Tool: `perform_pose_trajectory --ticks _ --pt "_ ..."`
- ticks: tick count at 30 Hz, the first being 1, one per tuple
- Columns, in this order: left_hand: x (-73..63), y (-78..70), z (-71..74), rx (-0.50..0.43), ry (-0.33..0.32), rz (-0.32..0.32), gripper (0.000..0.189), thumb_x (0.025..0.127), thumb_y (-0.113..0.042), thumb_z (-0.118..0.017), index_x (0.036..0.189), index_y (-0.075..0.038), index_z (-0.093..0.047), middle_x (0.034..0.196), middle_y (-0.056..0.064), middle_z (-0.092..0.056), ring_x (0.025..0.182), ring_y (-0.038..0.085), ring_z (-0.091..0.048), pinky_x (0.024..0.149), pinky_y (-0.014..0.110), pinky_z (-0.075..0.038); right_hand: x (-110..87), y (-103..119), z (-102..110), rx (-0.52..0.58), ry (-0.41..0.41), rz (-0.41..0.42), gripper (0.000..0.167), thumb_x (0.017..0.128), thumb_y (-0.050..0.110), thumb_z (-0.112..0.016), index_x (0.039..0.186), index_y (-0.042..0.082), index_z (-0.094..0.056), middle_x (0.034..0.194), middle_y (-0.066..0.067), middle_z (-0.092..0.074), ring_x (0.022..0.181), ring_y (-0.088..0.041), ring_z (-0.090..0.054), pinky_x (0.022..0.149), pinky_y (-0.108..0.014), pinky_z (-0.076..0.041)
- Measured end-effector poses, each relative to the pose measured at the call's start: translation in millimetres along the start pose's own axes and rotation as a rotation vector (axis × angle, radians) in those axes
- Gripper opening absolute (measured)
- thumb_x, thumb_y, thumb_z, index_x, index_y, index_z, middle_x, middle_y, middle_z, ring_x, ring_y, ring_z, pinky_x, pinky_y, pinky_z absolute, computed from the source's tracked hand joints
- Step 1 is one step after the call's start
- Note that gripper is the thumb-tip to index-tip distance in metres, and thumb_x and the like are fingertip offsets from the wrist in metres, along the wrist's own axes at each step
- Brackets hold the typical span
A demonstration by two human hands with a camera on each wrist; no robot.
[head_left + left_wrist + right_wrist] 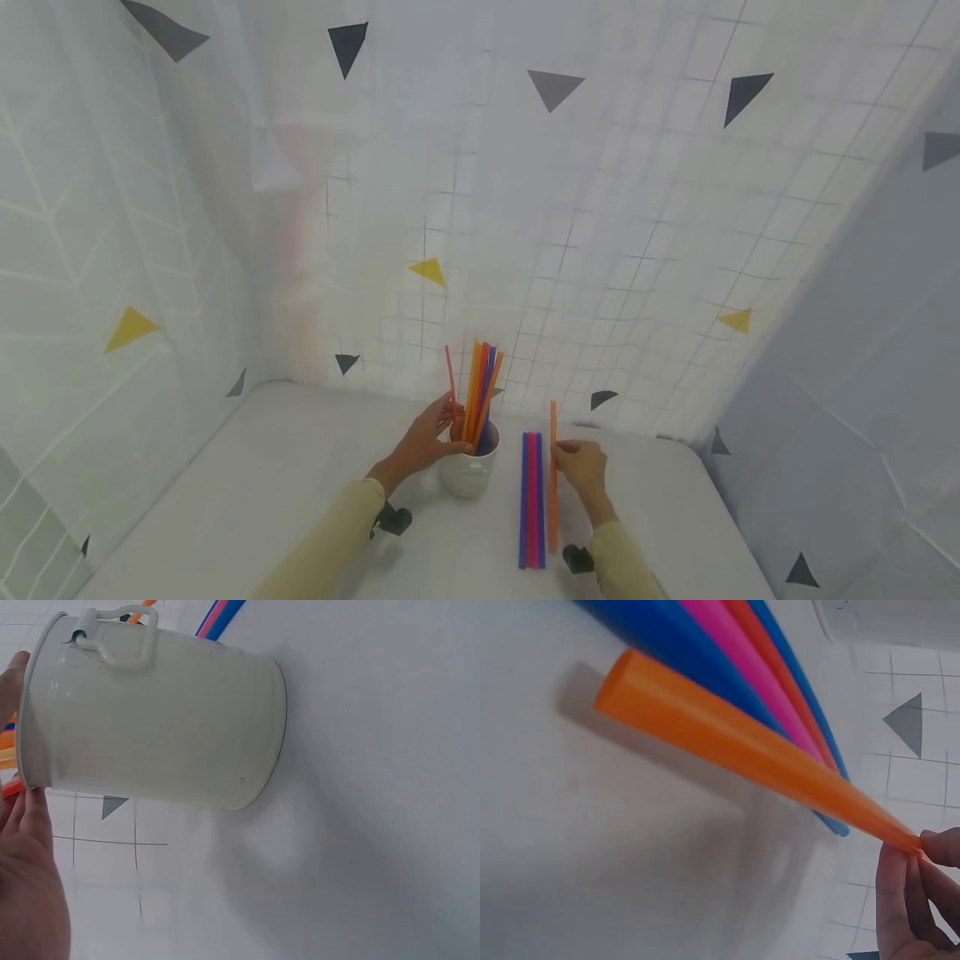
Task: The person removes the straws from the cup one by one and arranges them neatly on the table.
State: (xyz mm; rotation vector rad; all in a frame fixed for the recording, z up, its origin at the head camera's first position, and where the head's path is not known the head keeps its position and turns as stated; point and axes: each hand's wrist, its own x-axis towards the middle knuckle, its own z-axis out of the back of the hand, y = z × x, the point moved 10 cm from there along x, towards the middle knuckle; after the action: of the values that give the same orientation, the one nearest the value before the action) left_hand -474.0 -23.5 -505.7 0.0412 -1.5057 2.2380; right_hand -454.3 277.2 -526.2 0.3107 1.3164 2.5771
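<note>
My left hand (422,443) grips the rim of a white metal cup (467,478) with small side handles, thumb at the front and fingers at the far left. Upright in the cup lean several straws (477,392), orange, yellow, red and blue. One thin red straw (450,371) stands apart beside the left fingers. Between thumb and fingertips my right hand (587,467) pinches an orange straw (727,750) near its far part; its near end points toward me. Just left of it lie several straws (532,500) side by side, blue, pink, red and blue.
A white table surface (247,483) lies under everything. Behind it hangs a white sheet (480,183) with a grid and dark and yellow triangles. Similar sheets close in the left and right sides.
</note>
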Motion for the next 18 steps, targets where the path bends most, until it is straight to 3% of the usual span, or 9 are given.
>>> perform_pose_trajectory --ticks 9,18 --pt "0.5 -0.6 1.2 -0.007 -0.003 0.006 0.098 0.079 -0.033 -0.082 0.155 -0.014 -0.023 0.137 0.008 -0.052 0.132 0.027 -0.047 0.104 0.052 -0.04 -2.6 -15 -4 -0.039 -0.026 0.034 0.026 0.083 0.017 -0.075 0.097 -0.004 -0.073 0.087 -0.017 -0.072 0.069 -0.022 -0.07 0.067 -0.036 -0.058" --pt "0.5 2.5 -0.1 0.017 0.001 0.018 0.1 0.078 -0.035 -0.082 0.155 -0.014 -0.022 0.138 0.007 -0.052 0.133 0.027 -0.047 0.104 0.049 -0.042 -5.6 -31 -14 -0.086 -0.003 -0.013 0.029 0.084 0.021 -0.075 0.099 -0.003 -0.073 0.088 -0.016 -0.072 0.072 -0.021 -0.069 0.069 -0.038 -0.058"
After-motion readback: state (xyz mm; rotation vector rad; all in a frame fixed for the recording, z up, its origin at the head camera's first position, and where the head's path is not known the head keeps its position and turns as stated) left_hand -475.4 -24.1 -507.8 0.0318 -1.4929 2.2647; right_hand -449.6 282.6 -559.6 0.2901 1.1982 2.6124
